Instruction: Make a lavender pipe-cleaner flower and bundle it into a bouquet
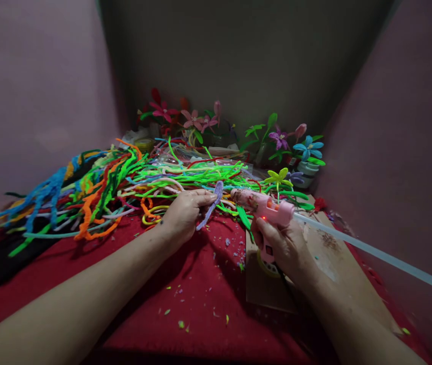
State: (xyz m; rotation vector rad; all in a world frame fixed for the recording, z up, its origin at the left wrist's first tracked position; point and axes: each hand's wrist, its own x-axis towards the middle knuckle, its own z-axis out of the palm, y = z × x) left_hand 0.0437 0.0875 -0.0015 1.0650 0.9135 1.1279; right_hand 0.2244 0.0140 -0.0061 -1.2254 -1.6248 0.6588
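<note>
Glue stick (375, 253): far end is cut off at right edge.
Glue gun (281, 212): handle is partly hidden by the right hand (281, 244), which is closed around it.
Left hand (181, 212): pinches a purple pipe cleaner (219, 192), near the nozzle (235, 194), above red cloth (140, 324).

before me on the cloth (185, 314): pipe cleaners (155, 177) left and centre, flowers (192, 119) behind them, cardboard (345, 263) at my right.

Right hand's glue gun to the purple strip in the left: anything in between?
Nothing visible: just a gap between the pink glue gun in the right hand and the purple strip in the left hand. The pipe cleaners show behind it.
</note>
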